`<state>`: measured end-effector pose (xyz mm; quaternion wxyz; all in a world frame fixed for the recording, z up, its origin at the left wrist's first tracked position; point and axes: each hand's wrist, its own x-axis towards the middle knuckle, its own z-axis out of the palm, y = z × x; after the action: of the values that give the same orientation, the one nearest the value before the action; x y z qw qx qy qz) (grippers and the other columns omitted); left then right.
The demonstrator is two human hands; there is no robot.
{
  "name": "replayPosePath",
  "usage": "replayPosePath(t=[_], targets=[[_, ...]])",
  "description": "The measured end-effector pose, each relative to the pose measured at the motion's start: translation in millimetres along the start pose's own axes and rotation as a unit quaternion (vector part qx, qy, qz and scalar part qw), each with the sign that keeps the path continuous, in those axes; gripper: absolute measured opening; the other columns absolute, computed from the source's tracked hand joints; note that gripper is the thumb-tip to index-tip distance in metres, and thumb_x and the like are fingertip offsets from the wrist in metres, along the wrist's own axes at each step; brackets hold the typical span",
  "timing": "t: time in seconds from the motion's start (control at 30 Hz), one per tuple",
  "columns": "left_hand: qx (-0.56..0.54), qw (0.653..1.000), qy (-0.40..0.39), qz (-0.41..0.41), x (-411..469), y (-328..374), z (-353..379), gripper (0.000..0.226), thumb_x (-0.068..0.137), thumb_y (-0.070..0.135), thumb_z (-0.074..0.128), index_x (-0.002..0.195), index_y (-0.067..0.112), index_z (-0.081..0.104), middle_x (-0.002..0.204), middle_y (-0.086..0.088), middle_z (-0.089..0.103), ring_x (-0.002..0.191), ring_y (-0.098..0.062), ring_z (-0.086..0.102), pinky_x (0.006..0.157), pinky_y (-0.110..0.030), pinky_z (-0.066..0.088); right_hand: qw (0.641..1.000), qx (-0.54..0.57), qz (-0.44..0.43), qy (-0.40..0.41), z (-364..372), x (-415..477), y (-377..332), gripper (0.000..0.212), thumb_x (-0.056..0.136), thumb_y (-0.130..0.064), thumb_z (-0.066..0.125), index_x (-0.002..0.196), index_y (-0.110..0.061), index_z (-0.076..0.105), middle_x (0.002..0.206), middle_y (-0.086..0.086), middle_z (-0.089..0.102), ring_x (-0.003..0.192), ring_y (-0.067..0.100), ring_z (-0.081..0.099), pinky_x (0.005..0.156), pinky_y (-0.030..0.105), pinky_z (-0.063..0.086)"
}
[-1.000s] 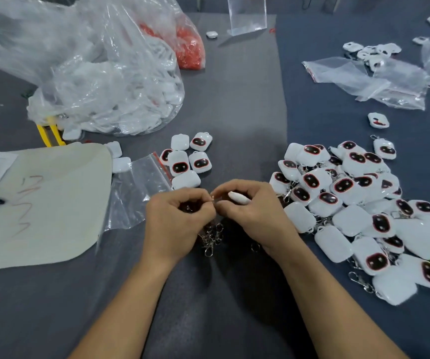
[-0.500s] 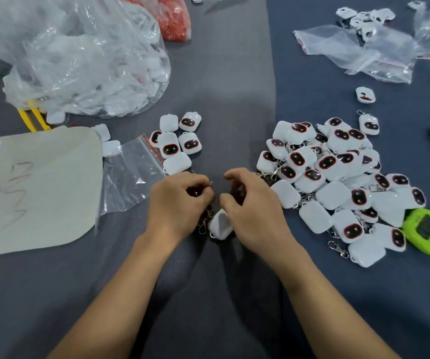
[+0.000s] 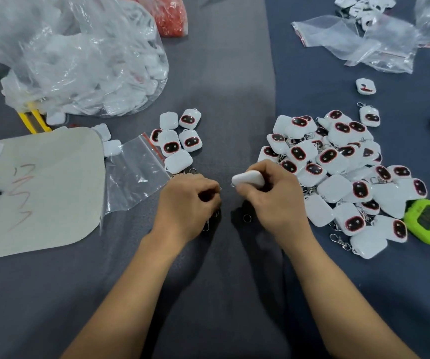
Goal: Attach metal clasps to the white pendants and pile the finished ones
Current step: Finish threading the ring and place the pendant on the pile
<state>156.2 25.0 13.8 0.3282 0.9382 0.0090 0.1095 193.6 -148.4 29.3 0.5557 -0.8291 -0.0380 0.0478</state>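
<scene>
The right hand (image 3: 273,200) curls its fingers round 1 smooth, rounded-square white pendant (image 3: 249,178), held edge-up just beside the left hand (image 3: 188,203). The left hand's fingers are curled inward; whether they pinch anything cannot be told. Thin metal clasps (image 3: 207,225) lie on the grey cloth beneath it, and a small ring (image 3: 247,218) lies between the 2 hands. Right of the right hand sits the heap of glossy pendants (image 3: 338,161). Beyond the left hand lies a crinkled clear bag (image 3: 136,172).
</scene>
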Motion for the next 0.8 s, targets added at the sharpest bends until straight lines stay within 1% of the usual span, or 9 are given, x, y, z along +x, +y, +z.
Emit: replayPosePath(t=[0.07, 0.1, 0.13, 0.17, 0.23, 0.33, 0.47, 0.67, 0.8], targets=[[0.031, 0.999, 0.001, 0.027, 0, 1, 0, 0.007, 0.078, 0.022, 0.071, 0.076, 0.018, 0.077, 0.067, 0.004, 0.065, 0.067, -0.018, 0.054, 0.071, -0.034, 0.042, 1.0, 0.005, 0.022, -0.019, 4, 6, -1, 0.019, 0.086, -0.007, 0.072, 0.091, -0.025, 0.068, 0.078, -0.004, 0.071, 0.071, 0.02, 0.067, 0.067, 0.039, 0.057], [0.041, 0.999, 0.002, 0.035, 1, 2, 0, 0.009, 0.077, 0.023, 0.071, 0.076, 0.017, 0.078, 0.065, 0.002, 0.064, 0.065, -0.021, 0.053, 0.068, -0.033, 0.04, 0.999, 0.009, 0.027, -0.033, 7, 8, -1, 0.022, 0.088, -0.005, 0.067, 0.094, -0.025, 0.067, 0.076, -0.001, 0.072, 0.069, 0.024, 0.068, 0.066, 0.044, 0.058], [0.045, 0.998, 0.002, 0.042, 1, 2, 0, 0.01, 0.077, 0.023, 0.071, 0.077, 0.017, 0.079, 0.064, 0.001, 0.064, 0.064, -0.022, 0.053, 0.067, -0.031, 0.038, 0.999, 0.006, 0.025, -0.046, 9, 9, -1, 0.024, 0.09, -0.003, 0.064, 0.096, -0.026, 0.066, 0.074, 0.0, 0.072, 0.066, 0.023, 0.068, 0.062, 0.043, 0.058], [0.045, 0.998, -0.001, 0.045, 2, 2, -1, 0.01, 0.076, 0.023, 0.071, 0.078, 0.018, 0.079, 0.063, 0.001, 0.064, 0.063, -0.021, 0.052, 0.067, -0.03, 0.035, 0.998, -0.006, 0.017, -0.055, 10, 10, 0, 0.025, 0.09, -0.004, 0.062, 0.097, -0.027, 0.065, 0.074, -0.001, 0.071, 0.063, 0.019, 0.066, 0.061, 0.039, 0.056], [0.034, 0.999, -0.007, 0.041, 2, 1, -2, 0.011, 0.076, 0.023, 0.072, 0.082, 0.02, 0.08, 0.063, 0.003, 0.063, 0.063, -0.018, 0.048, 0.068, -0.028, 0.032, 0.996, -0.043, -0.007, -0.073, 10, 11, 1, 0.025, 0.09, -0.007, 0.061, 0.098, -0.031, 0.064, 0.077, -0.008, 0.069, 0.067, 0.013, 0.064, 0.064, 0.029, 0.05], [0.014, 0.999, -0.015, 0.028, 2, -1, -1, 0.011, 0.078, 0.026, 0.071, 0.084, 0.023, 0.08, 0.063, 0.006, 0.061, 0.064, -0.015, 0.046, 0.069, -0.029, 0.034, 0.992, -0.089, -0.031, -0.086, 7, 12, 1, 0.024, 0.089, -0.01, 0.062, 0.099, -0.031, 0.066, 0.074, -0.016, 0.064, 0.071, 0.008, 0.06, 0.066, 0.022, 0.043], [-0.002, 1.0, -0.014, 0.009, 2, -1, 1, 0.015, 0.078, 0.031, 0.067, 0.084, 0.026, 0.081, 0.063, 0.01, 0.06, 0.065, -0.014, 0.048, 0.07, -0.027, 0.032, 0.989, -0.107, -0.035, -0.1, 4, 14, -2, 0.024, 0.088, -0.007, 0.062, 0.098, -0.028, 0.069, 0.069, -0.014, 0.063, 0.066, 0.007, 0.058, 0.065, 0.023, 0.043], [0.009, 1.0, -0.021, 0.015, 3, -2, 1, 0.014, 0.08, 0.031, 0.067, 0.082, 0.025, 0.079, 0.061, 0.017, 0.049, 0.063, -0.012, 0.046, 0.07, -0.028, 0.031, 0.987, -0.122, -0.049, -0.094, 4, 15, -4, 0.023, 0.087, -0.005, 0.063, 0.096, -0.025, 0.07, 0.07, -0.014, 0.063, 0.064, 0.005, 0.057, 0.064, 0.023, 0.043], [0.013, 1.0, -0.022, 0.016, 3, -1, 0, 0.014, 0.08, 0.032, 0.066, 0.08, 0.025, 0.078, 0.061, 0.016, 0.051, 0.063, -0.011, 0.046, 0.069, -0.027, 0.03, 0.985, -0.138, -0.059, -0.087, 4, 12, -4, 0.024, 0.086, -0.004, 0.063, 0.095, -0.024, 0.07, 0.065, -0.016, 0.06, 0.063, 0.005, 0.056, 0.062, 0.021, 0.042]])
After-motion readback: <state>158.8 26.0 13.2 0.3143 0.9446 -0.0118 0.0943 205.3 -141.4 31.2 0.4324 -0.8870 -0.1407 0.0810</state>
